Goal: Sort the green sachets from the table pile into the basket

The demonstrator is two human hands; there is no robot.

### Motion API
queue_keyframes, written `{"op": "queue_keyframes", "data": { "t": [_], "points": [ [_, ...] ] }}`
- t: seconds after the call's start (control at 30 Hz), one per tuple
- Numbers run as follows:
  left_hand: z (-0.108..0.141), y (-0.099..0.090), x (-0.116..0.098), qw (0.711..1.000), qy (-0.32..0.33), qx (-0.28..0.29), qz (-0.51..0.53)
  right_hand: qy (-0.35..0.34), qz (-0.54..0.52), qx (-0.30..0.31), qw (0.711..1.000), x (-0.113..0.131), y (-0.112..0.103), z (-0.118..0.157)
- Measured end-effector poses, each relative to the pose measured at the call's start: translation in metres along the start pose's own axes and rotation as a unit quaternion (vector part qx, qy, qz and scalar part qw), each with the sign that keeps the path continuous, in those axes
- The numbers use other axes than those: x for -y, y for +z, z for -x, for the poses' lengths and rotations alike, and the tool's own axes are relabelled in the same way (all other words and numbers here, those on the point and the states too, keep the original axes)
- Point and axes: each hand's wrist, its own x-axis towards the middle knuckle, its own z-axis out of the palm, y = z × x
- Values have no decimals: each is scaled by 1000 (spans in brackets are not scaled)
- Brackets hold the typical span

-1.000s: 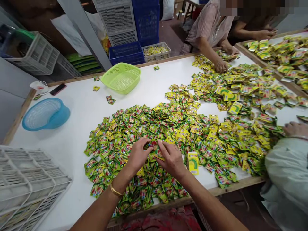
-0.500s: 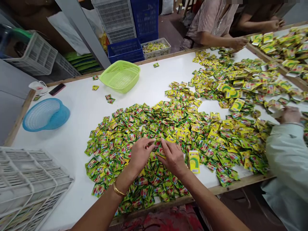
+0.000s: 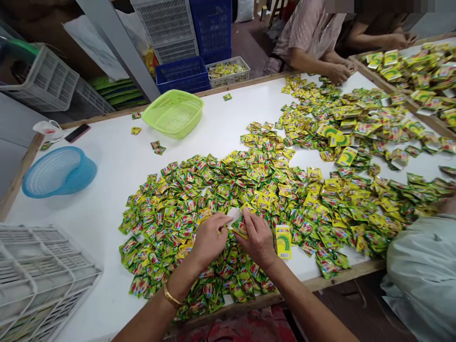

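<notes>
Between my hands is a small green and red carton (image 3: 240,226) with a white inner flap (image 3: 234,214) showing at its left end. My right hand (image 3: 259,241) grips the carton from the right, fingers over its top. From the left, my left hand (image 3: 210,241) has its index fingertip on the flap, with the thumb bent close beneath. Whatever is inside the carton is hidden. Both hands are over a wide heap of green and yellow sachets (image 3: 167,204). A yellow carton (image 3: 283,242) lies just right of my right hand.
A green basket (image 3: 149,114), a blue basket (image 3: 32,183) and a phone (image 3: 77,133) are on the white table (image 3: 114,166). A white crate (image 3: 46,270) stands at the near left. A co-worker's sleeve (image 3: 423,256) is close on the right; others work across the table.
More of the carton's white flap shows now, and my left fingertip has come onto it. The co-worker's hand at right has moved toward the frame edge. The view has shifted slightly.
</notes>
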Motion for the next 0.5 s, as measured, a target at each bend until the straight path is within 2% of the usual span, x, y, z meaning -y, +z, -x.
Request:
{"op": "queue_keyframes", "data": {
  "t": [0.1, 0.17, 0.27, 0.37, 0.5],
  "points": [
    [3, 14, -4, 999, -10, 42, -15, 4, 3, 3, 1000, 1, 1, 5],
    [3, 22, -5, 996, -53, 72, 27, 12, 5, 7, 1000, 2, 1, 12],
    [5, 32, -2, 968, -146, 143, 148, 25, 5, 14, 1000, 1, 1, 25],
    [7, 41, -4, 937, -210, 189, 203, 47, 3, 27, 999, -3, -1, 36],
    [-4, 48, -9, 917, -198, 253, 236, 56, 9, 34, 998, -14, -4, 52]
  ]
}}
